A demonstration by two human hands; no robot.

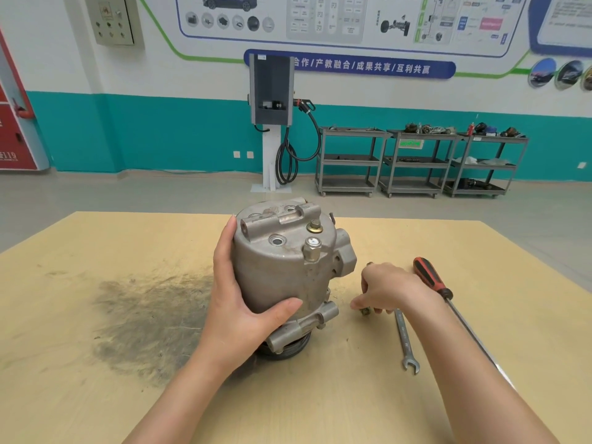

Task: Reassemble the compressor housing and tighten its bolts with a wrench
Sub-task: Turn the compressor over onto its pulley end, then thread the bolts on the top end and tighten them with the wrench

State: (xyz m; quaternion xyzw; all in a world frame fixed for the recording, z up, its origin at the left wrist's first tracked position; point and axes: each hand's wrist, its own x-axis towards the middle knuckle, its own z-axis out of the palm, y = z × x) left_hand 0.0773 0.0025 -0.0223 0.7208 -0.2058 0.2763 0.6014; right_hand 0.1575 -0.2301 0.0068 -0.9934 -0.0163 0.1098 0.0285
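A: Far left of the left hand?
B: Dark greasy smear (150, 315) on the pale wooden tabletop (80, 251).

A: Left hand (238, 302)?
B: Wrapped round the grey cast-metal cylindrical compressor housing (282, 267); fingers up its left side, thumb across the front. Housing stands upright on its black pulley end, mid-table.

A: Top of it, above the thumb?
B: Two bolts (312, 248) standing in the top face, one with a brass washer, plus open holes.

A: Right hand (386, 291)?
B: Just right of the housing, low at the table, fingers curled down, pinching a small dark bolt (365, 311) at the fingertips. Another small piece pokes out beyond the knuckles; can't tell what.

A: Right of that hand?
B: Silver steel open-ended wrench (405, 339) flat on the table, its upper end under the hand, open jaw toward the person. Further right, a long screwdriver with a red-and-black handle (431, 277), handle beside the wrist, shaft running under the forearm.
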